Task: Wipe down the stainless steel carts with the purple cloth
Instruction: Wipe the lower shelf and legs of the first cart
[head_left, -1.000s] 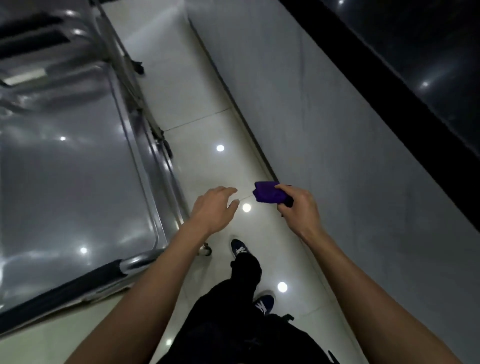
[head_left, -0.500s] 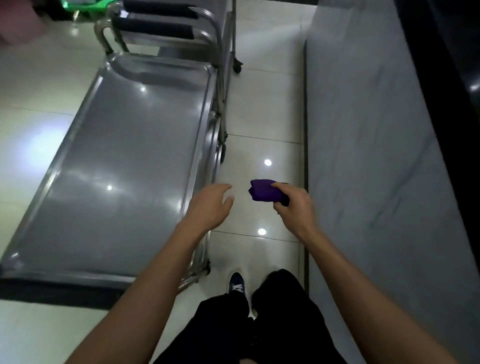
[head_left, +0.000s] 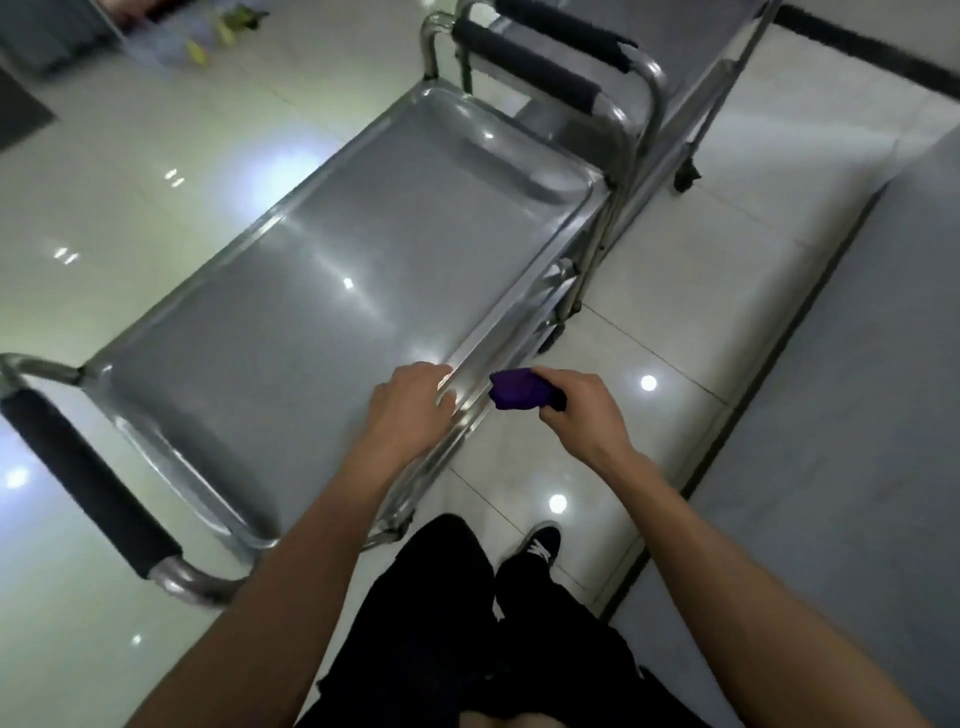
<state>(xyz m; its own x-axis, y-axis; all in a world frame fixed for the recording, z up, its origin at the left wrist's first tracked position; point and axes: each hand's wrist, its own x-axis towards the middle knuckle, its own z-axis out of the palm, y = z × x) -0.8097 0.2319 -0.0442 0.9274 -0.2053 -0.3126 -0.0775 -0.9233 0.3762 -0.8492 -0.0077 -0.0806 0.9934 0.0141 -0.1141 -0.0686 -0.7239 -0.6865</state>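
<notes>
1. Purple cloth (head_left: 522, 388) is bunched up and pinched in the right hand (head_left: 579, 410), just right of the frame centre, above the floor (head_left: 644, 291) and just beside the long edge of the near cart (head_left: 322, 291). It does not touch the steel.
2. Left hand (head_left: 410, 402) hangs with relaxed, slightly bent fingers over the cart's right rim and holds nothing; I cannot tell if it touches the metal.
3. I judge the wiping of this cart is not begun: the tray shows only light reflections, no wet trace.
4. A second cart (head_left: 670, 57) at the upper right is cut off by the frame, so its state is unknown.
5. Lower shelves of the near cart are almost all hidden under the tray.
</notes>
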